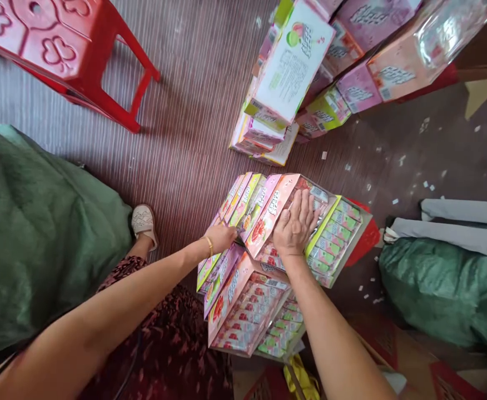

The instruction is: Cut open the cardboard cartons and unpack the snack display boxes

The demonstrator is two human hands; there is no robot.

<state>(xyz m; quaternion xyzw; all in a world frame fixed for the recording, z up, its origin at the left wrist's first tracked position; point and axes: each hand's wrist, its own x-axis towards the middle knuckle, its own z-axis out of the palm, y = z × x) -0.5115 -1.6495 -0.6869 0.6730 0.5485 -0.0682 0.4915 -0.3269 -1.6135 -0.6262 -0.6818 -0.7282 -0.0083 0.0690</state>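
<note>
Two rows of candy boxes stand side by side below me, in pink, orange, purple and green with fruit pictures. My right hand (296, 225) lies flat with fingers stretched over the clear front of an orange-edged candy box (264, 222) in the upper row. Beside it is a green-edged candy box (335, 236) with small packs showing through. At the left side of the rows, my left hand (222, 238), with a bracelet at the wrist, has its fingers curled against a candy box edge; the fingertips are partly hidden. Nearer me is the lower row's orange candy box (247, 311).
More candy boxes (289, 61) are stacked at the top right. A red plastic stool (39, 39) stands top left. Green sacks (39, 239) bulge at both sides. Paper scraps litter the floor at right. A shoe (144, 223) shows at left.
</note>
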